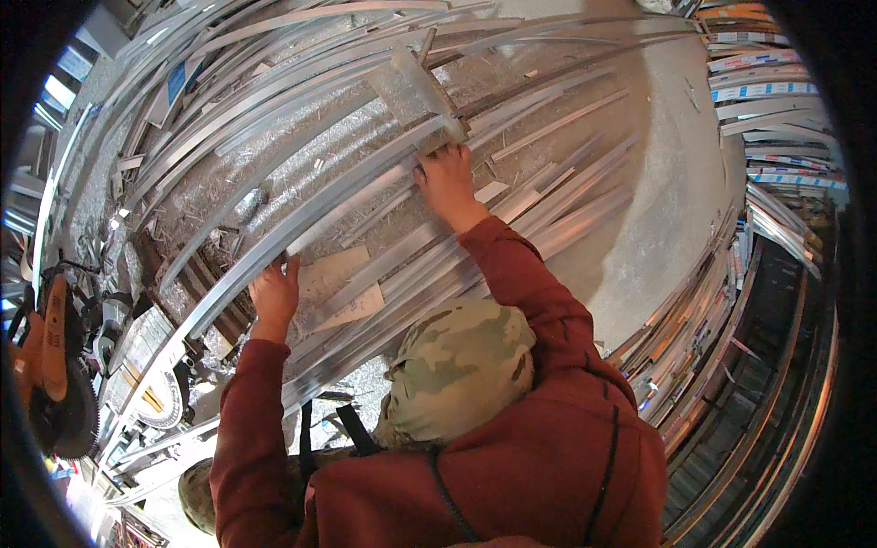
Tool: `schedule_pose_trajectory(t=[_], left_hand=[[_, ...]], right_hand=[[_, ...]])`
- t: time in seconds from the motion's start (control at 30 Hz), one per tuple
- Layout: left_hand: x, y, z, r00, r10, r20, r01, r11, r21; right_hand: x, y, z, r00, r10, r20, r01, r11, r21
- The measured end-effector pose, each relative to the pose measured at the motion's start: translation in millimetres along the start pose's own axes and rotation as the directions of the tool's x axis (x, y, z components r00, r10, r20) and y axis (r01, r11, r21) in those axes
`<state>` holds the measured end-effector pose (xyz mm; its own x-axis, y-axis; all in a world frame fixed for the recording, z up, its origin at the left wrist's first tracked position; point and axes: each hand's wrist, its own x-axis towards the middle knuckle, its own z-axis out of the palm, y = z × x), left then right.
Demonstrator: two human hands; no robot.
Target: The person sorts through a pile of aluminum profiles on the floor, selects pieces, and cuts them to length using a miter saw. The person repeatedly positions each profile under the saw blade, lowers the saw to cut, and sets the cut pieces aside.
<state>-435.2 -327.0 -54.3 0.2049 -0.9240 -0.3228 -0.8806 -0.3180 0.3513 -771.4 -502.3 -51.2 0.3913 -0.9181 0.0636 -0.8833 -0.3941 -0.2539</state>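
A long silvery metal profile (306, 212) runs diagonally from the saw at lower left to a flat metal plate (416, 87) at upper middle. My left hand (276, 297) is closed at the profile's near side, its thumb up and its other fingers partly hidden. Farther along, my right hand (448, 183) grips the same profile near its far end, beside the plate. An upright piece stands on the plate next to my right fingertips. Both arms are in dark red sleeves.
A cutting saw with a toothed blade (80, 411) and orange handle (55, 338) stands at the left, a round angle scale (160, 397) beside it. Many metal strips (539, 219) lie around the profile. Racks of long profiles (767, 82) line the right side.
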Motion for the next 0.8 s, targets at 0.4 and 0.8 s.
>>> schedule_pose_trajectory(t=[0.4, 0.8], left_hand=[[41.9, 6.2, 18.7, 0.903, 0.179, -0.391, -0.116, 0.977, 0.177], [-10.8, 93.8, -30.1, 0.921, 0.374, 0.11, -0.35, 0.918, -0.187]], right_hand=[[-21.3, 32.0, 23.6, 0.999, -0.049, -0.008, 0.047, 0.987, -0.152], [-37.2, -22.2, -29.8, 0.921, -0.387, -0.034, 0.387, 0.908, 0.163]])
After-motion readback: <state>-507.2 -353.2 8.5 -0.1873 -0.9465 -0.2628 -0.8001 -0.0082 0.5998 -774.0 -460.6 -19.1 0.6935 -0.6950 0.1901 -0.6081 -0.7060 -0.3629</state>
